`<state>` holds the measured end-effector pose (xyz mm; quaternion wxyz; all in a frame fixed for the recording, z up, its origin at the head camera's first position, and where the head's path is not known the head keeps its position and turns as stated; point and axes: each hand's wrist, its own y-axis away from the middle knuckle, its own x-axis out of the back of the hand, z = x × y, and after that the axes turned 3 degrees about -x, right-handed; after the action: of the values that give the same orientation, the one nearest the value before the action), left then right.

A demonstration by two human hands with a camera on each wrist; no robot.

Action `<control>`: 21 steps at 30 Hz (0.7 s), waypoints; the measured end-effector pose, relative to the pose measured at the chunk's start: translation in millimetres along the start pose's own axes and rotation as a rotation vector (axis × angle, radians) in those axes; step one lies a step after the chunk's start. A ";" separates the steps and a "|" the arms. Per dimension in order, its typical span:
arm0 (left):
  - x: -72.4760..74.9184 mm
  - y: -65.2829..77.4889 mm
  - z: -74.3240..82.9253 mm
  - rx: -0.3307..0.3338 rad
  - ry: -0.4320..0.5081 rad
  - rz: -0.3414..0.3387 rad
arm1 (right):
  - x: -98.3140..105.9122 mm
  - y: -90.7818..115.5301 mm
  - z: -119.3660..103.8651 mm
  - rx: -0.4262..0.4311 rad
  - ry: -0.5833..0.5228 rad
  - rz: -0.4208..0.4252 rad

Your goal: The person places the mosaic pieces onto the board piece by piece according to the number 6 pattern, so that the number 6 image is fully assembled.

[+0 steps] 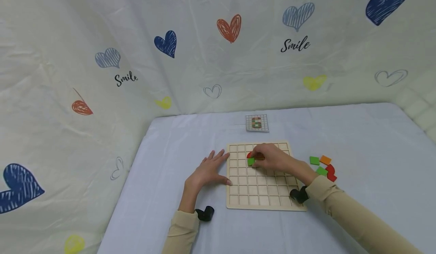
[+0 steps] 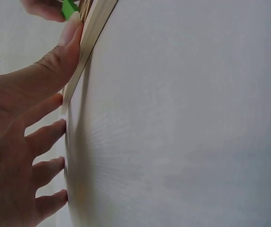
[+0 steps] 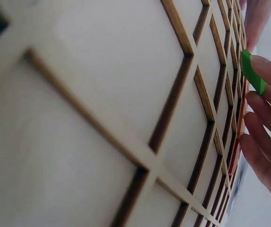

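A wooden grid board (image 1: pixel 252 201) lies flat on the white-covered table. Between thumb and fingertips, my right hand (image 1: pixel 272 157) pinches a green square tile (image 1: pixel 251 162) over the board's upper part; in the right wrist view the green tile (image 3: pixel 252 73) stands tilted at the grid. Just above it a red piece (image 1: pixel 249 155) sits in the board, partly hidden by the hand. My left hand (image 1: pixel 210 170) spreads its fingers at the board's left edge, thumb and index fingertip touching the rim. In the left wrist view the thumb (image 2: pixel 62 61) presses along the wooden edge.
Right of the board lie loose tiles: green squares (image 1: pixel 314 160), an orange square (image 1: pixel 325 160) and red pieces (image 1: pixel 330 169). Behind the board is a small card (image 1: pixel 257 123) with a coloured grid pattern. A white curtain (image 1: pixel 194 68) with printed hearts hangs behind the table.
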<state>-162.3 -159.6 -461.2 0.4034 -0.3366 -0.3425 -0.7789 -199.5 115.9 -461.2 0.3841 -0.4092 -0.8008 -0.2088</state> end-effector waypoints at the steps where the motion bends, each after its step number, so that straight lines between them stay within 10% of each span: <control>1: 0.2 0.4 0.3 0.001 0.001 0.000 | -0.3 -0.3 -0.3 -0.005 0.001 -0.003; 21: -2.0 -0.6 -1.6 0.002 -0.007 0.002 | -7.6 1.1 -3.4 0.050 0.098 0.050</control>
<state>-162.4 -159.8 -463.9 0.4033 -0.3391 -0.3445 -0.7770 -194.3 110.6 -465.0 0.4380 -0.4089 -0.7755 -0.1990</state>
